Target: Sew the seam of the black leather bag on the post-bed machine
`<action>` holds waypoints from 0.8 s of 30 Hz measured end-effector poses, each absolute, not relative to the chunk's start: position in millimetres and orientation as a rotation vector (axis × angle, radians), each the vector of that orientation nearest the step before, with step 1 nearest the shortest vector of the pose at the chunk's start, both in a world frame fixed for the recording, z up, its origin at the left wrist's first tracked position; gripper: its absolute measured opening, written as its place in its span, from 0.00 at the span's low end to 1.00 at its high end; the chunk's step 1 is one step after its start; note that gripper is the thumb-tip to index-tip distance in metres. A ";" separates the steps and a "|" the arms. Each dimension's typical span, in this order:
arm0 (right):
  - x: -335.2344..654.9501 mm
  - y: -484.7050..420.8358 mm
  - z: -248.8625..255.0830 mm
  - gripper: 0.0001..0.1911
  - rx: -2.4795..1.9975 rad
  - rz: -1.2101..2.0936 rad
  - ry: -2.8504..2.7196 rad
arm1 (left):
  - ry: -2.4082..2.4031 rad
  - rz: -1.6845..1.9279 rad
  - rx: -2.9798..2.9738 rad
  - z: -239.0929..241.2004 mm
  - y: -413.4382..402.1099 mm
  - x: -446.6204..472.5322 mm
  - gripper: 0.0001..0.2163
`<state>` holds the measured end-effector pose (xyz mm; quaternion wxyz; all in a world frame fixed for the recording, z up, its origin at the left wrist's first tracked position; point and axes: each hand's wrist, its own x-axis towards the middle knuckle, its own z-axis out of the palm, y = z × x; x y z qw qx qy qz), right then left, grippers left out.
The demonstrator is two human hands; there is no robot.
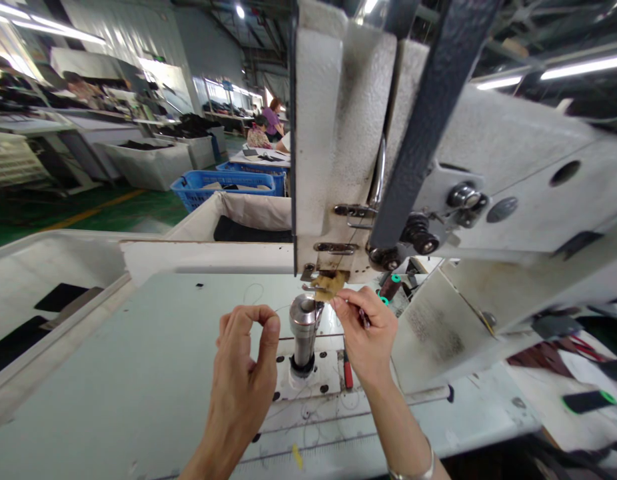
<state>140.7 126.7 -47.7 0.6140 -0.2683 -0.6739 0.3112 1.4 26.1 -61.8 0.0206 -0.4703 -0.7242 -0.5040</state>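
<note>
I look down at a post-bed sewing machine. Its white head [338,133] fills the upper middle, and its steel post [304,330] rises from the pale green table [138,373]. My left hand [246,360] is just left of the post, thumb and forefinger pinched on a thin thread. My right hand [366,330] is to the right of the post, fingers closed round a slim dark tool [363,319] pointed toward the needle area. A small tan scrap [329,285] hangs under the presser foot.
A red-handled tool [347,370] lies by the post base. Thread spools [388,287] stand behind my right hand. White fabric-lined bins [248,213] and blue crates [223,185] sit beyond the table. Other people [266,127] work far back. Dark pieces [563,347] lie at right.
</note>
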 end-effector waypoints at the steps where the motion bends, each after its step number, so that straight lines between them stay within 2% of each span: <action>1: 140.8 126.5 -47.5 0.04 -0.615 0.718 -1.553 | -2.248 -1.566 -1.456 -61.6 26.2 1.6 0.10; 24: 138.0 127.1 -48.9 0.03 -0.652 0.725 -1.553 | -2.252 -1.567 -1.453 -63.8 25.8 0.2 0.09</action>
